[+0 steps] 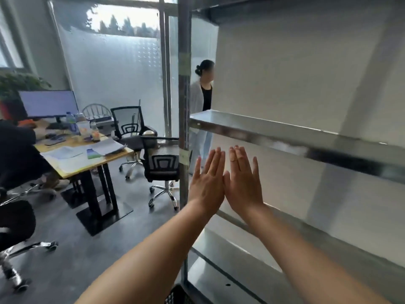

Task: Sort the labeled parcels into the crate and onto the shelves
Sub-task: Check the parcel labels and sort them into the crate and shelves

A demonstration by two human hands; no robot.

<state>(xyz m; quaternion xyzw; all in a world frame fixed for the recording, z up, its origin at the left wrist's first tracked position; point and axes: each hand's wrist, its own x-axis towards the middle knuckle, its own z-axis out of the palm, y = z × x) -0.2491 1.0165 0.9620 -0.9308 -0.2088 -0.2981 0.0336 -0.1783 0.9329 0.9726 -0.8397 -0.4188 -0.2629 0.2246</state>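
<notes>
Both arms reach forward, and the left hand (pixel 207 183) and right hand (pixel 243 183) are held up flat with backs to the camera and fingers straight and close together. The two hands sit side by side, touching along the thumb edges, and neither grips anything. They hover in front of the metal shelves (pixel 285 137), which fill the right half of the scene. The fingertips are just below the front lip of the middle shelf, and the lower shelf (pixel 241 270) runs beneath the forearms. The unit's upright post (pixel 184 106) stands just left of the left hand. At the near bottom edge, beside the post's foot, a dark latticed object (pixel 177 295) shows, too cropped to identify. To the far left stand a desk (pixel 87 165) with a monitor (pixel 48 104) and two office chairs (pixel 163 163). A person (pixel 203 88) stands far behind the post
</notes>
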